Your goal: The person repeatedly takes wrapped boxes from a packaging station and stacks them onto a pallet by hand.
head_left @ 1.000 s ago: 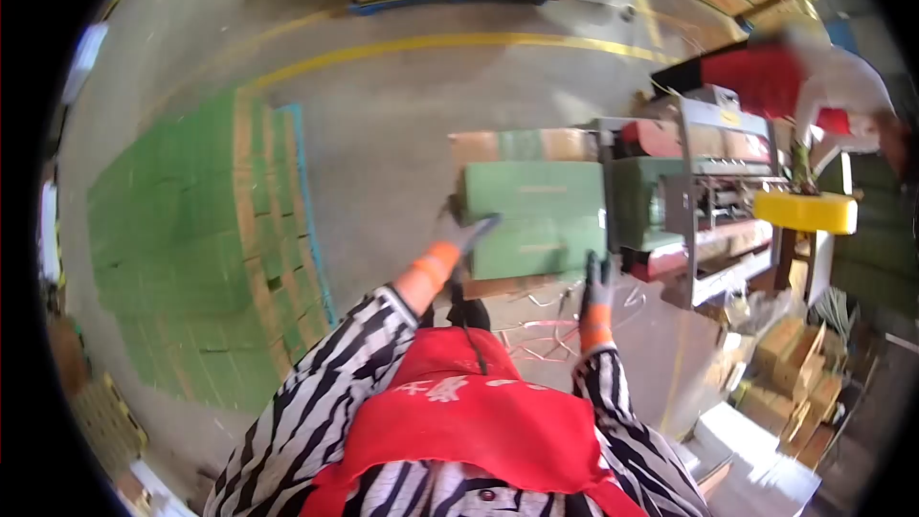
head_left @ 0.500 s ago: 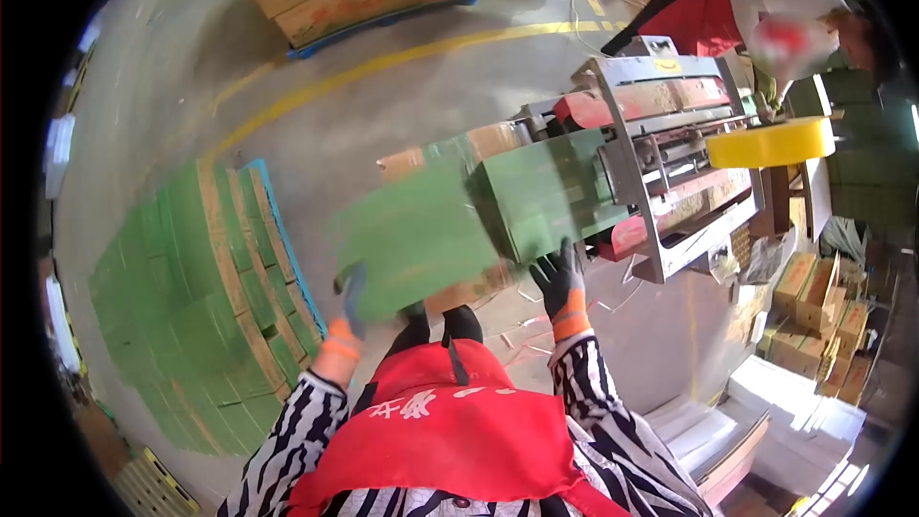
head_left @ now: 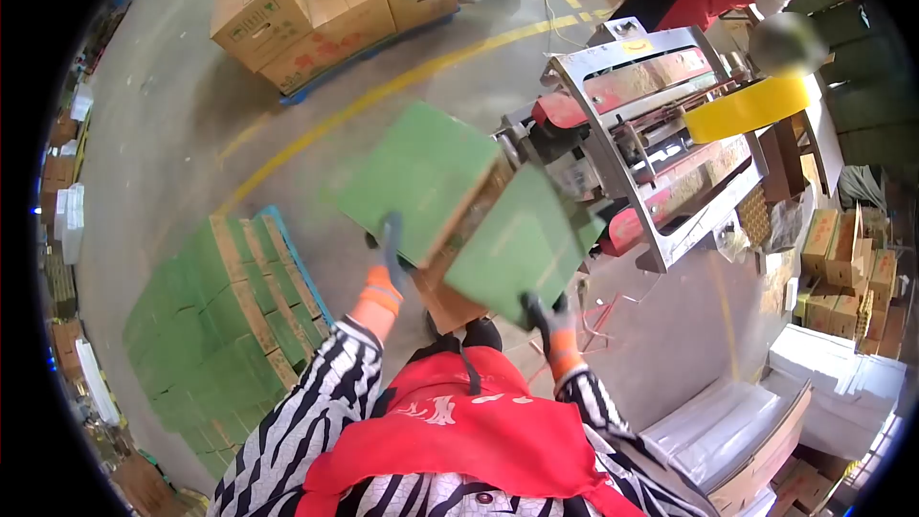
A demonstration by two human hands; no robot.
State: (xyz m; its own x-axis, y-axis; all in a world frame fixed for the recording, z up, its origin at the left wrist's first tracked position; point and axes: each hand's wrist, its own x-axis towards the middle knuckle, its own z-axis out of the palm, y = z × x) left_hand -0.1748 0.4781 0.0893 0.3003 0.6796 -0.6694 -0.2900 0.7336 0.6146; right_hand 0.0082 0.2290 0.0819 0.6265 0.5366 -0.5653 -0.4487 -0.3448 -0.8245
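Across the concrete floor (head_left: 316,172), a block of green boxes (head_left: 191,335) already stands stacked, while two more — a left carton (head_left: 421,172) and a right carton (head_left: 522,244) — are off it, near the red-belted machine (head_left: 646,86). The left hand (head_left: 387,257) touches the left carton's near edge, the right hand (head_left: 551,324) the right carton's near corner; whether either clasps, I cannot tell.

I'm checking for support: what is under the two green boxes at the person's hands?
Brown cardboard shows below the gap between the left green box and right green box. They cover the rest; what carries each box cannot be seen.
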